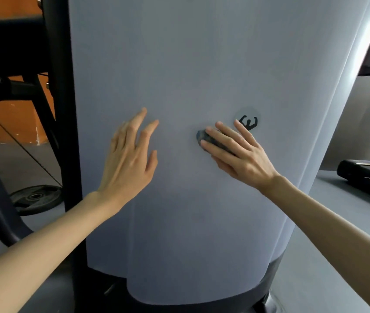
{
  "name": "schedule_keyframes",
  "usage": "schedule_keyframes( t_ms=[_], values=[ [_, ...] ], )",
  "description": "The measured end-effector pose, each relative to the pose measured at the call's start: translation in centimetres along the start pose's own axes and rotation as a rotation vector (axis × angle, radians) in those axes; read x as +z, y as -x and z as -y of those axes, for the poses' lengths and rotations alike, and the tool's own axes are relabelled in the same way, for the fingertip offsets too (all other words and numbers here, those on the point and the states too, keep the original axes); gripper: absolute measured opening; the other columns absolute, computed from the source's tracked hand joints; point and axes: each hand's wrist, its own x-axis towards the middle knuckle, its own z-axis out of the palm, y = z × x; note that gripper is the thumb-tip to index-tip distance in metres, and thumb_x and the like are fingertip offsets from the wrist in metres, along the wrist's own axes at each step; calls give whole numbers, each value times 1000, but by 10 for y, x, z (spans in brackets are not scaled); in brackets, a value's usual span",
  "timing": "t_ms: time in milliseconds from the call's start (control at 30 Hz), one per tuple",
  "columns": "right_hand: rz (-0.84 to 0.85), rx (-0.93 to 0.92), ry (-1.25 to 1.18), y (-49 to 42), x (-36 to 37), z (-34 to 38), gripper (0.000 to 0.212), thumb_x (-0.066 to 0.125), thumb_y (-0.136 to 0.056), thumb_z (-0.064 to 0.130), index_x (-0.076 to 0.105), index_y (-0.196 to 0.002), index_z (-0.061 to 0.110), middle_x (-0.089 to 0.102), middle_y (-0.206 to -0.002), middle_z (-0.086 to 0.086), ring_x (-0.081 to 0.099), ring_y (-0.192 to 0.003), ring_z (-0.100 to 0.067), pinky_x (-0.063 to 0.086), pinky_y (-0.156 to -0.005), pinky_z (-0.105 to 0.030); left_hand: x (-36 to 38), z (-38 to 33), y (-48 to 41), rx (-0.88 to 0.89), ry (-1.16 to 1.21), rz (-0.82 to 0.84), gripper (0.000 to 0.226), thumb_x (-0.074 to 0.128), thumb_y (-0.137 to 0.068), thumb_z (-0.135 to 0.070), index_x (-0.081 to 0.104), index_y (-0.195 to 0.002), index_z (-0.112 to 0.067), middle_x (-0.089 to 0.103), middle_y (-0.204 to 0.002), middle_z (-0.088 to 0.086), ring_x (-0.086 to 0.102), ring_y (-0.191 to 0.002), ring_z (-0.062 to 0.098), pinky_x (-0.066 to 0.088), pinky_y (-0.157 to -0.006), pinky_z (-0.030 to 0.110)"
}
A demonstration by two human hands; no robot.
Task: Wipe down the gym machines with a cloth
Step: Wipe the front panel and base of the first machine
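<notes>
Gym machine, pale grey panel (202, 64), mid-height.

Under right hand (238, 152): dark cloth (203, 137), bunched small, pressed to the panel by straight, slightly fanned fingers. Only its left end visible past the fingertips.

Just up-right of the cloth: round logo sticker (248, 120), uppermost fingertip at its edge, not covered by the cloth.

Left hand (129, 154) apart to the left of the cloth, fingers straight and spread, holding nothing. Contact with the panel not resolvable from this view.

Key relation: cloth beneath right fingers, long axis apparently along the hand's diagonal, lower right to upper left. Bare panel on all sides, most of it above and below.

Judged: wiping stroke under way, much of the panel left to cover. Right hand alone placed to drive the cloth; left probably only bracing.

At left edge, black frame post (64, 109); beyond it, weight plate (36, 197) on the floor.
</notes>
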Motion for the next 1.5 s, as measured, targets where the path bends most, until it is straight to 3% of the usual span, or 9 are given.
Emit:
schedule_keyframes(
  t_ms=[200,400,500,733,900,1000,1267,1433,1500],
  values=[
    [-144,385,-227,-47,14,17,38,53,-94,-7,55,-131,-6,49,-140,-20,43,-135,-35,39,-110,-49,3,15,0,-59,59,-28,64,45,-95,-27,26,-149,1,20,-158,21,26,-142,36,22,-116,45],
    [140,-156,-317,10,33,77,38,56,-95,18,60,-130,4,54,-140,-10,46,-135,-27,41,-109,-43,5,26,1,-16,102,-26,64,44,-97,-25,22,-152,-1,18,-161,17,17,-149,26,8,-122,33],
    [180,-393,-251,9,30,69,36,60,-96,9,59,-132,5,54,-140,-7,49,-133,-23,42,-108,-38,4,30,4,-6,97,-11,64,43,-98,-25,20,-154,-4,16,-162,12,13,-151,20,8,-123,37],
    [-201,309,-154,-73,30,22,35,57,-92,-8,62,-126,-3,57,-134,-17,48,-129,-31,43,-105,-48,6,34,8,0,142,-29,61,39,-98,-6,18,-155,-7,12,-163,4,11,-151,14,8,-124,40],
    [78,-138,-250,8,54,109,35,42,-101,5,59,-132,5,54,-141,-6,45,-135,-24,31,-117,-38,5,33,7,-34,202,-28,60,38,-97,-6,21,-155,-10,15,-162,1,12,-150,10,4,-124,39],
    [208,-389,-240,28,56,128,31,54,-100,12,61,-130,7,57,-139,-2,49,-132,-22,37,-113,-37,1,35,8,-28,184,-7,62,40,-96,-7,22,-155,-11,17,-162,1,13,-150,10,5,-124,40],
    [-150,238,-70,-66,48,66,39,46,-96,-9,59,-131,3,55,-138,-11,45,-132,-29,33,-115,-41,-6,34,7,-25,177,19,63,39,-95,-6,22,-155,-11,16,-162,-1,10,-150,8,2,-124,35],
    [62,-217,-115,-18,53,105,33,51,-99,3,60,-132,6,56,-139,-2,49,-132,-24,39,-111,-37,-11,27,4,-19,38,-31,58,38,-95,-12,31,-152,-6,27,-160,8,26,-147,19,6,-123,47],
    [46,-175,-69,-24,41,81,36,46,-101,0,58,-133,6,54,-141,-3,48,-133,-24,39,-111,-38,-10,19,2,-49,16,-44,58,41,-93,-12,33,-150,-3,28,-159,11,27,-147,25,8,-122,50]
  ],
)
